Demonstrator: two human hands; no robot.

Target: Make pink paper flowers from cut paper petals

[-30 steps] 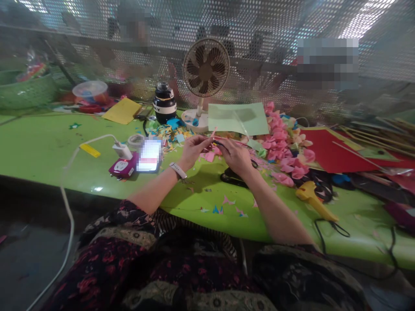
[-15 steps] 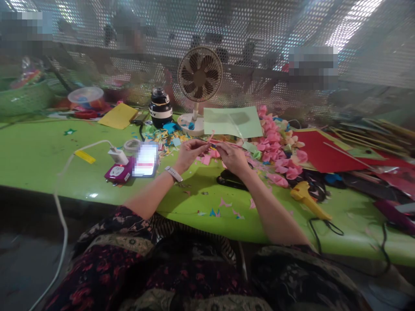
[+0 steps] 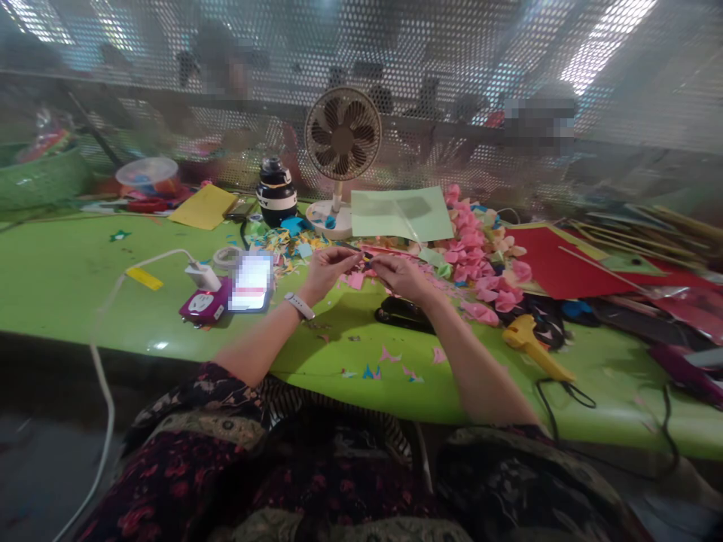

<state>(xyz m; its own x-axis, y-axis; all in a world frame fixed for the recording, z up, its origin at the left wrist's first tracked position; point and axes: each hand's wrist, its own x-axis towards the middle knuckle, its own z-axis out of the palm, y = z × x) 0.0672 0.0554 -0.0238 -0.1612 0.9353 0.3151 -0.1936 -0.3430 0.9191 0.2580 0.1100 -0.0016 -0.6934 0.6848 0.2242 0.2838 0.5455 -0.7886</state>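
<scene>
My left hand (image 3: 328, 271) and my right hand (image 3: 402, 277) meet above the middle of the green table, fingertips almost touching. Each one pinches with thumb and fingers at a small dark item, too tiny and blurred to name. Beneath and behind the fingers are pink paper scraps (image 3: 355, 281). A black stapler-like object (image 3: 402, 314) lies under my right wrist. Beyond the hands spreads a heap of yellow and blue paper clippings (image 3: 282, 247), and to the right a pile of pink paper petals (image 3: 471, 252).
On the left are a lit phone (image 3: 251, 282) and a purple power adapter (image 3: 202, 305) with a white cable. A fan (image 3: 343, 139), a black bottle (image 3: 276, 194) and pale green paper (image 3: 398, 213) stand or lie behind. Rightward are a yellow glue gun (image 3: 536, 348) and red paper (image 3: 559, 260).
The view has shifted slightly. Both hands stay together with fingers pinched, their fingertips a little rearranged. The pink strip that stuck up above the fingers no longer shows there.
</scene>
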